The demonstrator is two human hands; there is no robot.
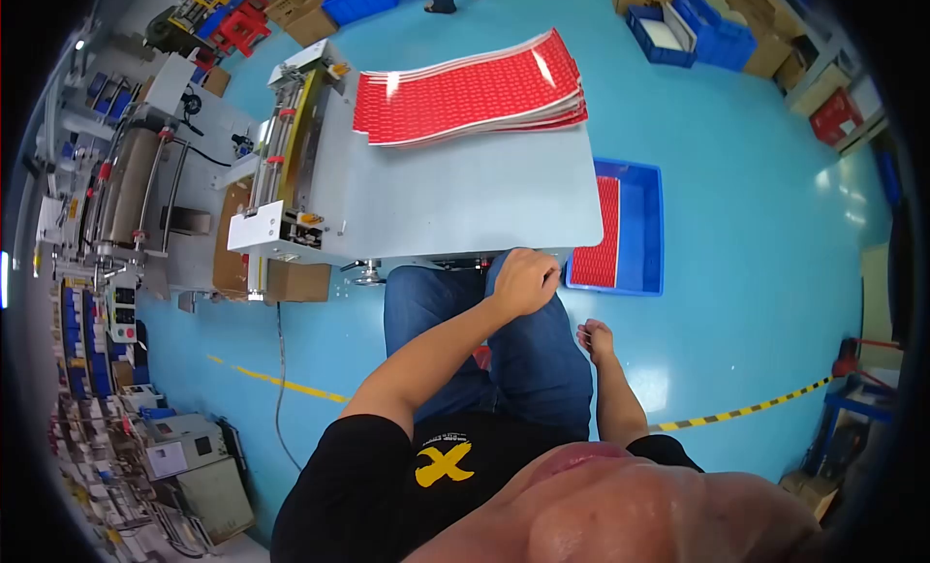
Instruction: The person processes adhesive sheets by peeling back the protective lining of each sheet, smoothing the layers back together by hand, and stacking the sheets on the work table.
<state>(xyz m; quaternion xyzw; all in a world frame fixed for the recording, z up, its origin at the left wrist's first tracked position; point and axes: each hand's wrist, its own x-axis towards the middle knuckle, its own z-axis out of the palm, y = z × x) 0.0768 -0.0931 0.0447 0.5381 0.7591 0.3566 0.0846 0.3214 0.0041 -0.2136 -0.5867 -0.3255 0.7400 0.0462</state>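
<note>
My left hand rests over my thigh at the front edge of the pale grey table, its fingers curled in and no object showing in it. Beside my right thigh, my right hand hangs low with fingers loosely bent and apart, holding nothing. A fanned stack of red printed sheets with white edges lies at the far side of the table. On the floor to the right of the table, a blue bin holds more red sheets along its left side.
A roller machine is fixed at the table's left end. Another machine with a large roller stands farther left. A cable runs along the floor. Blue bins and cartons stand at the back right. Another person's feet show at the top.
</note>
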